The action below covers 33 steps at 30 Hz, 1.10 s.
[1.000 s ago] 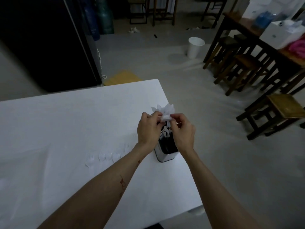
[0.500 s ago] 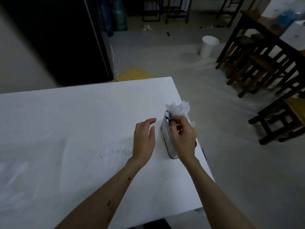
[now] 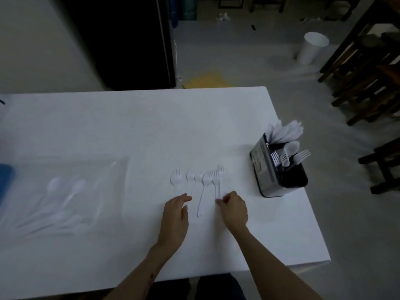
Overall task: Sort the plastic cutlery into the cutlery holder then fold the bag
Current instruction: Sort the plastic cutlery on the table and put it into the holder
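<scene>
Several white plastic forks (image 3: 200, 182) lie side by side on the white table (image 3: 129, 131). My left hand (image 3: 175, 215) lies flat over the handles of the left forks, fingers straight. My right hand (image 3: 233, 210) pinches the handle end of the rightmost fork. The metal cutlery holder (image 3: 267, 169) stands near the table's right edge with forks, spoons and folded white napkins in it. At the left lies a clear plastic bag (image 3: 65, 195) with several white spoons inside.
A blue object (image 3: 5, 180) shows at the left edge. The table's right edge runs just beyond the holder. A white bin (image 3: 312, 47) and dark wooden stools (image 3: 368, 83) stand on the floor to the right. A black cabinet (image 3: 129, 40) stands behind the table.
Both hands left the napkins at the holder and came down to the row of forks. My left hand now lies on the fork handles and my right pinches one.
</scene>
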Available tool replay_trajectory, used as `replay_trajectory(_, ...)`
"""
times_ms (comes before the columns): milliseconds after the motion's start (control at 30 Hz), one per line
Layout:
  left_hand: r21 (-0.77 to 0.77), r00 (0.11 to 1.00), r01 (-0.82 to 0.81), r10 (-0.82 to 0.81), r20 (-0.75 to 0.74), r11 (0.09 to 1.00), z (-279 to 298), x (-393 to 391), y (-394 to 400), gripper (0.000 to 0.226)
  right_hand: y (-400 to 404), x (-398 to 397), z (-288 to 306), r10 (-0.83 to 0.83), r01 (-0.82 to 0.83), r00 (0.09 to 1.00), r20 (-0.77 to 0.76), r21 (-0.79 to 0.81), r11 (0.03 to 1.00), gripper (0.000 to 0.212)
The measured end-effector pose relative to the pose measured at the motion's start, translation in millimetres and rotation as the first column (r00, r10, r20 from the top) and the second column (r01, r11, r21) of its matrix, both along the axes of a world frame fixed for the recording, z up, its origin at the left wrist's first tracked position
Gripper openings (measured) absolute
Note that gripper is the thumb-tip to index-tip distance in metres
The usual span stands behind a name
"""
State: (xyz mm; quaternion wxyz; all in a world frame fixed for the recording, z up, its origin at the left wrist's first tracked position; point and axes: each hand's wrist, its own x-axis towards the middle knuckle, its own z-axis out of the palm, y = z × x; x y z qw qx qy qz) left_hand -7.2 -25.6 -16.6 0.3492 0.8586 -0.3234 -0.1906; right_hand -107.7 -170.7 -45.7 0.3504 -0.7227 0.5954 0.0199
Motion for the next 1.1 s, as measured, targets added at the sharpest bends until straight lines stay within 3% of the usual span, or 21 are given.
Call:
replay_trajectory(133,0.002,0.996,0.038,-0.038,-0.086,0.999,-1,6,9,0.03,-1,3,3,-0.152,0.147,0.986,0.066,0.078,0.986,0.02)
replay_trajectory(233,-0.02,0.982,0.012,-0.015,-0.186,1.0,1,10,4,0.027,6,-1,12,-0.248,0.235,0.932,0.266,0.079,0.969,0.018)
replay_trajectory(300,-0.035,0.944,-0.059,0.045,-0.326,0.998,9,13,-7,0.027,14,-3,20,-0.236,0.203,0.882,0.408,0.123,0.971,0.019)
replay_trajectory(367,-0.008,0.847,-0.125,0.102,-0.522,0.992,17,17,-21,0.032,21,-3,30,-0.174,0.065,0.855,0.488,0.232,0.971,0.018)
replay_trajectory(433,0.017,0.659,-0.197,0.145,-0.738,0.98,20,23,-38,0.034,26,-1,36,-0.088,-0.094,0.852,0.516,0.317,0.944,0.016)
replay_trajectory(500,0.037,0.467,-0.312,0.187,-0.864,0.949,21,28,-49,0.024,29,0,36,-0.023,-0.167,0.864,0.502,0.33,0.929,0.016)
replay_trajectory(567,0.07,0.399,-0.426,0.256,-0.88,0.902,21,32,-53,0.022,30,3,33,-0.028,-0.089,0.897,0.441,0.242,0.966,0.021)
replay_trajectory(667,0.087,0.396,-0.486,0.308,-0.865,0.87,20,35,-46,0.021,26,9,23,-0.04,0.053,0.983,0.182,-0.068,0.996,0.025)
replay_trajectory(800,0.11,0.408,-0.454,0.315,-0.857,0.884,12,34,-32,0.022,25,14,12,0.016,-0.022,0.998,-0.058,-0.095,0.995,0.017)
replay_trajectory(1033,0.114,0.38,-0.427,0.292,-0.878,0.897,4,33,-25,0.021,23,14,12,-0.062,0.055,0.996,-0.064,-0.102,0.993,0.014)
replay_trajectory(1100,0.102,0.367,-0.421,0.272,-0.889,0.901,4,32,-26,0.02,20,11,13,-0.046,0.049,0.999,0.027,-0.095,0.994,0.01)
